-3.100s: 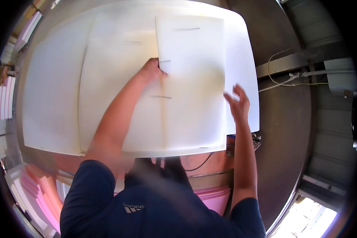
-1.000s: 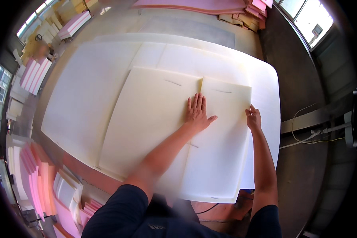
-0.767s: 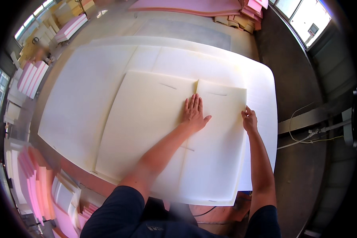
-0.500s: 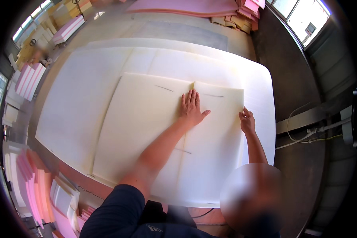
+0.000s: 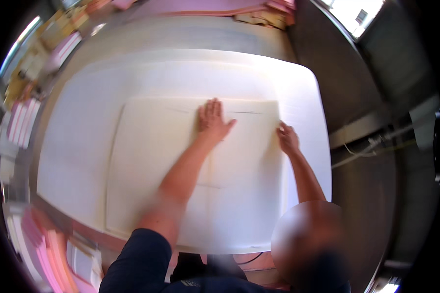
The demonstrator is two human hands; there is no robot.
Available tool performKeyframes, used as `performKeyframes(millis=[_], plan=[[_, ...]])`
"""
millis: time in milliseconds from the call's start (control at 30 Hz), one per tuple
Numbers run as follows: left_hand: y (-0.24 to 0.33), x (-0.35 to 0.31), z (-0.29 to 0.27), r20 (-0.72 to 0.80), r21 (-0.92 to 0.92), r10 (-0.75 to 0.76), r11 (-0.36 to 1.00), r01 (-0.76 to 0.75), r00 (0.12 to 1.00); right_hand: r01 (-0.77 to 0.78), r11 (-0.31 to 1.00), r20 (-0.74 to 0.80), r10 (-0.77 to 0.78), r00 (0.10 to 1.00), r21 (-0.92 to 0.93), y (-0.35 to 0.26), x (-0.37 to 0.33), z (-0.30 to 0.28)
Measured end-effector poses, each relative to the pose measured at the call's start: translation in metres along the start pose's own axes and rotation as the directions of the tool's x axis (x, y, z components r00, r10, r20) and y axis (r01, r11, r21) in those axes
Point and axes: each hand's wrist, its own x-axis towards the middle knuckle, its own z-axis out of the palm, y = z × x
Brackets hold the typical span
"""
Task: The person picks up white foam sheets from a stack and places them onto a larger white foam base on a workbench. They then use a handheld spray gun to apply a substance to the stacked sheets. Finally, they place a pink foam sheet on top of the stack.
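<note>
A large cream sheet (image 5: 151, 161) lies flat on a wide white table (image 5: 73, 141). My left hand (image 5: 212, 119) presses flat on the sheet near its far edge, fingers spread, beside a faint seam that runs toward me. My right hand (image 5: 288, 139) rests on the sheet's right edge with the fingers curled over it. Thin dark marks (image 5: 244, 112) show on the sheet near the far edge.
Pink and white foam sheets (image 5: 19, 127) are stacked on the floor at the left and lower left. More pink sheets (image 5: 205, 6) lie beyond the table's far side. A grey floor with cables (image 5: 371, 144) is to the right.
The view has shifted so the sheet sits more square in front of me. My left hand stays pressed flat near the far edge and my right hand stays at the right edge.
</note>
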Motion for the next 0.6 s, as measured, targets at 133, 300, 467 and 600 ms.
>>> performKeyframes(millis=[133,300,467,600], plan=[[-0.014,0.019,-0.003,-0.029,0.018,-0.003,1.0,0.004,1.0,0.018,0.999,0.035,-0.017,0.999,-0.047,-0.026,0.002,-0.003],[-0.011,0.024,0.001,-0.03,0.019,-0.002,1.0,0.003,1.0,-0.058,0.995,-0.019,0.056,0.998,-0.08,-0.048,-0.015,-0.006],[-0.009,0.026,0.006,-0.034,0.036,-0.038,0.999,0.039,0.999,-0.132,0.989,-0.135,0.141,0.981,0.07,-0.032,-0.058,-0.025],[-0.009,0.029,0.014,-0.028,0.07,-0.068,0.995,0.07,0.997,-0.166,0.94,-0.339,0.267,0.902,0.298,0.035,-0.135,-0.051]])
